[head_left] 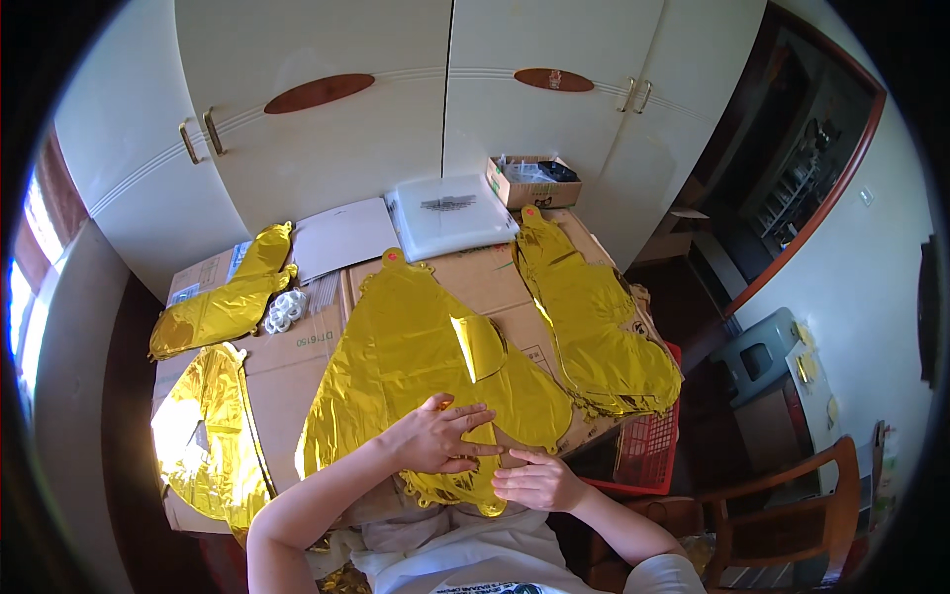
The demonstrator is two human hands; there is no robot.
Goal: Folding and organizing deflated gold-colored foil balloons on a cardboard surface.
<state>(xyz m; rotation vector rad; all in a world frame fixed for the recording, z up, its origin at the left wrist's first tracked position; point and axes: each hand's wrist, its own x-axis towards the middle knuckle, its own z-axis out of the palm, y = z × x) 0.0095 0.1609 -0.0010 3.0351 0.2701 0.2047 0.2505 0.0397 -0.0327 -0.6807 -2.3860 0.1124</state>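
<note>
A large flat gold foil balloon [396, 346] lies in front of me, with one shiny flap folded up near its middle. My left hand [438, 437] rests over its lower part, palm down, fingers stretched out and spread. Close by on the right, my right hand [539, 481] is at the foil's near edge, its fingers extended toward the left. The fingertips of both hands almost meet. Neither hand visibly grips anything, though the undersides of the fingers are hidden.
Cardboard [307, 346] covers the table. More gold foil pieces lie left [208, 426], far left [228, 297] and right [594, 327]. White rings [285, 311], a clear plastic bag stack [450, 223] and a small box [534, 183] sit behind. A red crate [653, 455] and wooden chair [782, 505] stand right.
</note>
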